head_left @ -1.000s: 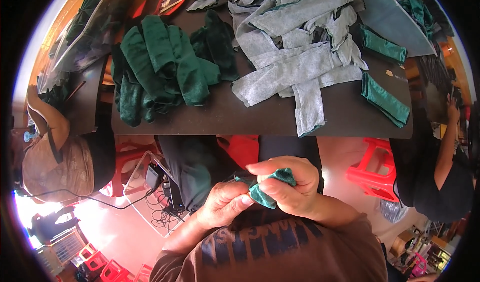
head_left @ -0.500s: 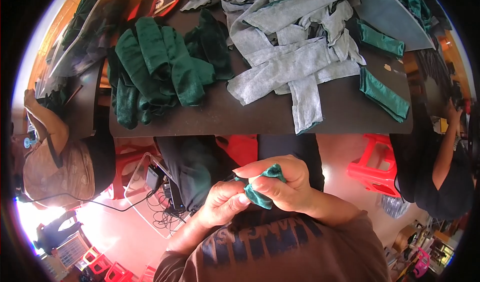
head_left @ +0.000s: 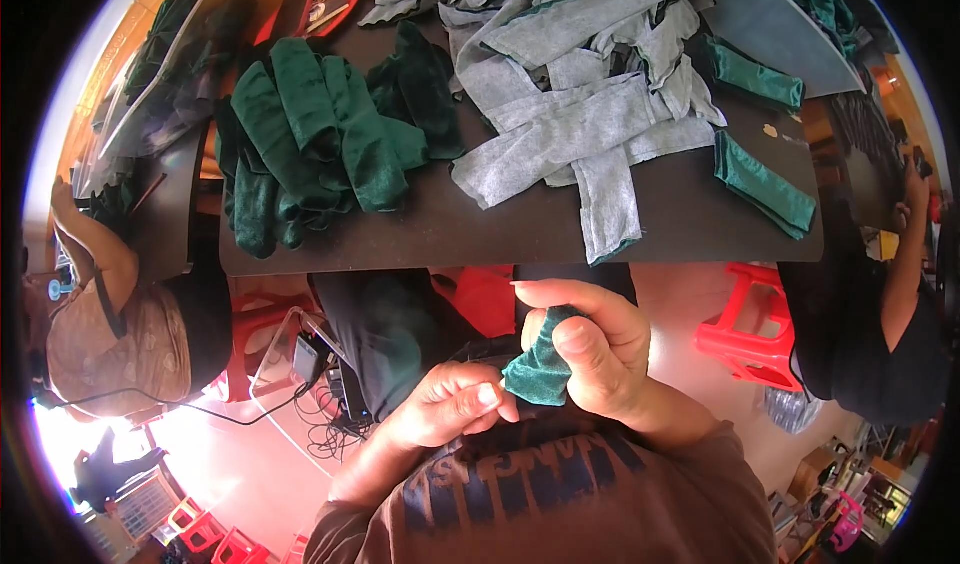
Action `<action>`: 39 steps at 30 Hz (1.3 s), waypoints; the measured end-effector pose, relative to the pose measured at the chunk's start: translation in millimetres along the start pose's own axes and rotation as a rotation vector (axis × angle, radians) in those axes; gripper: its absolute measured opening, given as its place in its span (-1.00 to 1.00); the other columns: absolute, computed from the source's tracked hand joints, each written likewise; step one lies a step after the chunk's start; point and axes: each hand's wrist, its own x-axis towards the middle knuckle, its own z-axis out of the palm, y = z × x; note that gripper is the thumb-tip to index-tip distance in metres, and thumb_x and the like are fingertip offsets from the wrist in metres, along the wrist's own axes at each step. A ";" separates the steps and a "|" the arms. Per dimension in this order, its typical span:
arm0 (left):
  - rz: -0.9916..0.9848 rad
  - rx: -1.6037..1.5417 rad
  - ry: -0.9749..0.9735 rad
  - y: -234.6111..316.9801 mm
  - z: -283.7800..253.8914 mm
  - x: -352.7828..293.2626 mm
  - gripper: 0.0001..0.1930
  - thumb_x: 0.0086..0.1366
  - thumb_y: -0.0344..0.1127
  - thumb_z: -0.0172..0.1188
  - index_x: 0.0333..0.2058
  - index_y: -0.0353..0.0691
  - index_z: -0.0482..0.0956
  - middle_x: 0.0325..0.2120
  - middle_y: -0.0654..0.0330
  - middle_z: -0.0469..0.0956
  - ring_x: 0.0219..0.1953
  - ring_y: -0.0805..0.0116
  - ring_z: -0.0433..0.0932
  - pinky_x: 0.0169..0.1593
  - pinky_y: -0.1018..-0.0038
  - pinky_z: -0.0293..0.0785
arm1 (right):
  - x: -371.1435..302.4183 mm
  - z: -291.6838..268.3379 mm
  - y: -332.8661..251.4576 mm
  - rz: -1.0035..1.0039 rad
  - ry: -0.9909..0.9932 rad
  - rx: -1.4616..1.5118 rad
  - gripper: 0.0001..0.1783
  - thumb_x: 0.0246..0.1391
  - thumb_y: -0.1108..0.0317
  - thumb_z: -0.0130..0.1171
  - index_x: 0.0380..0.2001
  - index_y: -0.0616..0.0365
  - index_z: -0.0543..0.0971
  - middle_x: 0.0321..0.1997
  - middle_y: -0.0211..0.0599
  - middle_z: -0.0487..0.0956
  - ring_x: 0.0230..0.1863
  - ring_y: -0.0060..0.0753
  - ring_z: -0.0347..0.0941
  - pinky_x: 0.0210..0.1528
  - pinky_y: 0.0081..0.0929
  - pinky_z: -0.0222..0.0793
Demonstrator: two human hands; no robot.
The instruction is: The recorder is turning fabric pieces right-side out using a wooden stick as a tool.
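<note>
My right hand [head_left: 590,349] is closed around a small piece of dark green velvet cloth [head_left: 540,369], held close to my chest below the table edge. My left hand [head_left: 450,404] pinches the lower left corner of the same cloth with thumb and fingers. Ahead on the dark table [head_left: 500,229] lies a heap of green velvet pieces [head_left: 320,139] on the left and a pile of grey fabric strips [head_left: 580,94] in the middle.
Folded green pieces [head_left: 765,174] lie on the table's right side. A person sits at the left [head_left: 110,314] and another at the right [head_left: 880,304]. A red stool [head_left: 745,329] stands right of my legs; cables [head_left: 320,404] trail on the floor at left.
Both hands have shifted slightly and reworked the green cloth; it is now more bunched inside my right hand. The view has tilted a little toward the table.
</note>
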 end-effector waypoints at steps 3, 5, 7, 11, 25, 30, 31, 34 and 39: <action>0.053 0.032 0.021 -2.8 2.1 2.0 -0.63 0.30 -0.13 -0.10 -0.42 -0.38 0.48 -0.77 0.36 0.23 -0.72 0.61 0.10 -0.61 0.62 0.03 | -1.1 5.4 0.4 0.000 -0.019 0.052 -0.63 0.15 0.29 -0.06 -0.09 0.39 0.38 -0.65 -0.33 0.41 -0.66 -0.65 0.26 -0.61 -0.68 0.16; 0.192 0.044 0.003 -10.0 1.2 4.2 -0.64 0.30 -0.16 -0.09 -0.40 -0.40 0.47 -0.77 0.36 0.23 -0.72 0.61 0.09 -0.62 0.62 0.01 | -1.0 6.9 3.4 -0.002 -0.046 0.020 -0.65 0.15 0.31 -0.06 -0.11 0.39 0.40 -0.65 -0.31 0.43 -0.66 -0.63 0.29 -0.61 -0.68 0.19; 0.213 0.016 -0.002 -12.6 3.6 1.8 -0.64 0.31 -0.16 -0.10 -0.39 -0.40 0.47 -0.77 0.36 0.23 -0.72 0.61 0.09 -0.62 0.62 0.01 | -1.2 8.4 4.4 0.003 -0.087 0.000 -0.69 0.14 0.34 -0.06 -0.17 0.41 0.43 -0.66 -0.28 0.45 -0.67 -0.60 0.34 -0.63 -0.66 0.22; 0.275 -0.002 -0.033 -15.2 4.5 3.5 -0.64 0.31 -0.17 -0.11 -0.39 -0.42 0.46 -0.76 0.36 0.25 -0.72 0.62 0.09 -0.62 0.62 0.00 | 2.1 12.6 -2.9 -0.155 -0.090 -0.130 -0.67 0.14 0.34 -0.06 -0.16 0.42 0.43 -0.69 -0.28 0.44 -0.67 -0.60 0.35 -0.64 -0.66 0.21; 0.226 0.147 0.047 -14.2 -1.2 6.4 -0.65 0.31 -0.18 -0.09 -0.46 -0.37 0.46 -0.77 0.37 0.24 -0.71 0.63 0.13 -0.62 0.62 0.04 | -1.9 0.8 7.0 -0.055 -0.050 0.147 -0.61 0.16 0.32 -0.09 -0.01 0.36 0.31 -0.65 -0.41 0.35 -0.64 -0.70 0.20 -0.60 -0.70 0.12; 0.293 0.111 0.061 -18.8 -0.8 9.5 -0.66 0.30 -0.19 -0.09 -0.50 -0.36 0.44 -0.78 0.38 0.23 -0.72 0.61 0.13 -0.63 0.60 0.04 | 0.2 0.4 6.3 0.000 -0.080 0.002 -0.66 0.14 0.31 -0.05 -0.14 0.39 0.42 -0.61 -0.31 0.45 -0.62 -0.63 0.29 -0.59 -0.66 0.18; 0.301 0.091 0.055 -19.0 -0.7 9.8 -0.67 0.30 -0.20 -0.09 -0.50 -0.36 0.43 -0.78 0.38 0.23 -0.72 0.61 0.13 -0.62 0.60 0.04 | 0.9 0.7 7.2 0.002 -0.080 0.003 -0.66 0.14 0.31 -0.05 -0.14 0.39 0.42 -0.61 -0.31 0.45 -0.62 -0.63 0.29 -0.59 -0.66 0.18; 0.296 0.037 0.052 -19.9 0.0 9.3 -0.67 0.30 -0.20 -0.08 -0.50 -0.35 0.43 -0.77 0.39 0.23 -0.71 0.61 0.13 -0.62 0.60 0.03 | 3.6 1.5 8.6 -0.017 -0.086 0.014 -0.68 0.13 0.33 -0.05 -0.17 0.40 0.44 -0.62 -0.32 0.46 -0.62 -0.65 0.30 -0.58 -0.68 0.19; 0.254 -0.006 0.056 -11.9 -1.0 7.4 -0.69 0.29 -0.21 -0.07 -0.47 -0.35 0.46 -0.77 0.38 0.24 -0.69 0.62 0.14 -0.60 0.63 0.05 | 10.3 -1.9 -0.1 -0.021 -0.107 -0.177 -0.68 0.09 0.34 -0.01 -0.17 0.38 0.46 -0.54 -0.33 0.46 -0.56 -0.63 0.30 -0.51 -0.70 0.18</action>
